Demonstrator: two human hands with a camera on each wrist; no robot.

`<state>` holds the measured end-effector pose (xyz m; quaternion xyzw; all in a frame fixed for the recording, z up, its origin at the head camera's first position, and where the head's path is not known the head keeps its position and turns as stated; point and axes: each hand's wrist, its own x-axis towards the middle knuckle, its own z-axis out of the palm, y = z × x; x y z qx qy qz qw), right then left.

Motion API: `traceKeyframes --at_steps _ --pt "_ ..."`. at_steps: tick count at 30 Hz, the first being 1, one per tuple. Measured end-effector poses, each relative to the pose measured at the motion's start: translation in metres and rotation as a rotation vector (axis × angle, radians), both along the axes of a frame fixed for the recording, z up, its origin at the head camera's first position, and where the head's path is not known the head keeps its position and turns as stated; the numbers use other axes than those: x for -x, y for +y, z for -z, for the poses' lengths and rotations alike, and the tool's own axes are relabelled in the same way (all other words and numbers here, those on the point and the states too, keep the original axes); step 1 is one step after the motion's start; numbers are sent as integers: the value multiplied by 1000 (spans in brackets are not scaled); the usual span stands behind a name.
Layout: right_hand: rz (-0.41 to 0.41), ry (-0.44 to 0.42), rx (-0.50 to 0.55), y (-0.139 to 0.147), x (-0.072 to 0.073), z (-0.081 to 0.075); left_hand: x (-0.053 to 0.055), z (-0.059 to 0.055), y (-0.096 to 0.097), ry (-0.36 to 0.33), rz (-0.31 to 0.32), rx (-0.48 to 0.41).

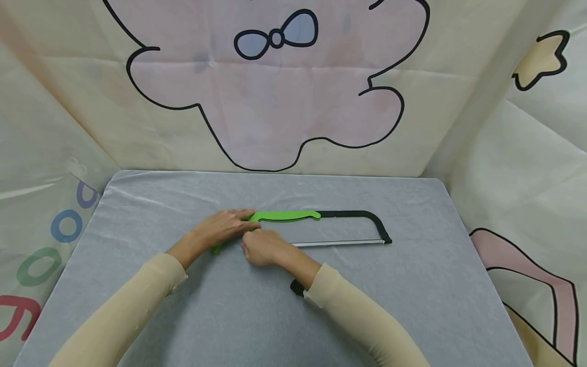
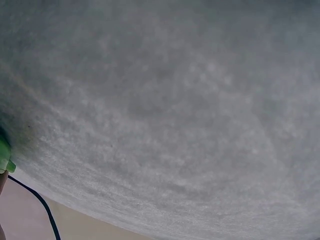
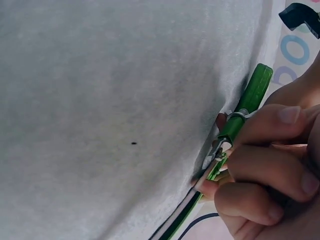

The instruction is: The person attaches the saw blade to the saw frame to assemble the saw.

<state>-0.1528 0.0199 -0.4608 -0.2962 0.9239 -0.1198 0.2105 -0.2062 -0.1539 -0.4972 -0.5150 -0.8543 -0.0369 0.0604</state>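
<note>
A hacksaw with a green handle and black frame lies on the cloth-covered table, its thin blade toward the person. My left hand holds the handle end, fingers reaching over the green part. Close beside it, my right hand has curled fingers at the blade's handle-side end. In the right wrist view, those fingers pinch at a metal wing nut by the green grip; the thumb's contact is hidden. Only a bit of green shows in the left wrist view.
A grey cloth covers the table. Printed fabric walls stand behind it and at both sides. A black wrist-worn piece shows beneath the right forearm.
</note>
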Motion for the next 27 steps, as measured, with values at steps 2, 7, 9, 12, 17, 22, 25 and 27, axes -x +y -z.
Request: traceKeyframes --at_steps 2,7,9,12,17,22,25,27 --pt "-5 25 2 0 -1 1 0 1 -1 3 -5 -1" --pt "-55 160 -1 3 -6 4 -1 1 -2 21 -1 -8" --pt "-76 204 13 7 -9 4 -1 1 -1 33 8 -15" --pt "-111 234 68 17 -14 0 -1 1 0 48 23 -26" --pt "-112 289 176 45 -17 -15 -2 0 2 40 16 -18" --pt "8 442 169 89 -9 -24 -5 1 -3 -52 -71 -72" --pt "92 531 129 124 0 -23 -8 1 -14 -51 -205 -173" --pt "157 557 103 150 6 -23 -8 -1 -25 -10 -322 -245"
